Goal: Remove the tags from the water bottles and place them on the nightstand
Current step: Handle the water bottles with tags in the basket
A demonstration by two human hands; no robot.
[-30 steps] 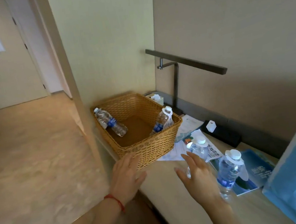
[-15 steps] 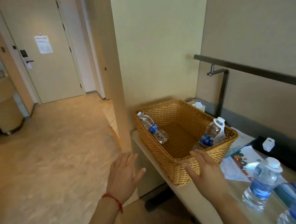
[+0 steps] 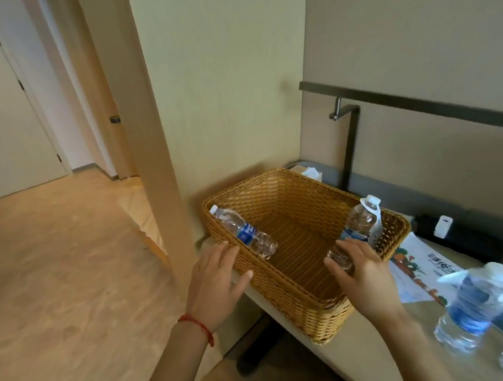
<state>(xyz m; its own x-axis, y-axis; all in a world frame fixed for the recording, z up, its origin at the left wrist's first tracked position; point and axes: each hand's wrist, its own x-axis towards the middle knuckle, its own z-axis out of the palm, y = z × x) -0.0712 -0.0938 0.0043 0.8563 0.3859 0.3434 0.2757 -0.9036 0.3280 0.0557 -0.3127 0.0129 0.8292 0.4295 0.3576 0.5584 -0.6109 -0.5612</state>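
A wicker basket (image 3: 303,305) stands on the left end of the nightstand (image 3: 358,355). Inside it, one water bottle (image 3: 244,231) leans on the left wall. A second bottle (image 3: 360,224) with a white tag on its neck leans in the right corner. My right hand (image 3: 362,275) reaches over the basket's right side, fingers spread, fingertips at that bottle's base. My left hand (image 3: 216,283) hovers open at the basket's left front corner, holding nothing. Two more tagged bottles (image 3: 473,305) stand upright, blurred, at the right.
A printed leaflet (image 3: 420,267) lies right of the basket. A black box with a white charger (image 3: 443,227) sits by the wall. A dark desk lamp arm (image 3: 408,105) overhangs the back. A pillar (image 3: 147,140) stands left of the nightstand, with wood floor beyond.
The view has swung back toward the basket. My right hand has moved forward over the basket to the tagged bottle, and my left hand has come up to the basket's left corner.
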